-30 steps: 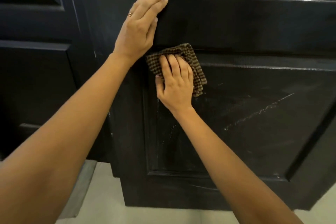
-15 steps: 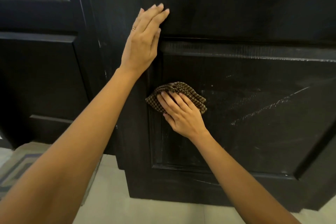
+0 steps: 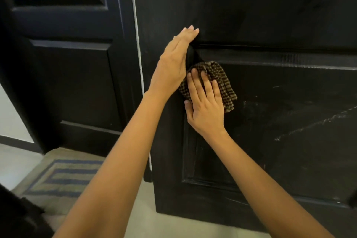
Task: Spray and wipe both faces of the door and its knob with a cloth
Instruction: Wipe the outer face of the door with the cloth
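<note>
Against the upper left corner of the sunken lower panel (image 3: 280,150) of the black panelled wooden door (image 3: 270,15), the right hand (image 3: 204,110) presses a bunched brown-and-black checked woven cloth (image 3: 222,81). Its fingers lie straight and spread on top, curling round nothing. The left hand (image 3: 172,65) lies flat just beside and above, fingers straight and together with the tips on the cross rail; it holds nothing and seems to brace the door. Wiping of this face looks to be the step in hand. The paint is glossy with raised mouldings, and a pale chalky streak (image 3: 316,121) crosses the panel to the right, so the next strokes probably call for firm sweeps that way and into the moulding grooves. No knob or spray bottle is in view. A striped woven mat (image 3: 65,177) lies on the pale floor at left.
</note>
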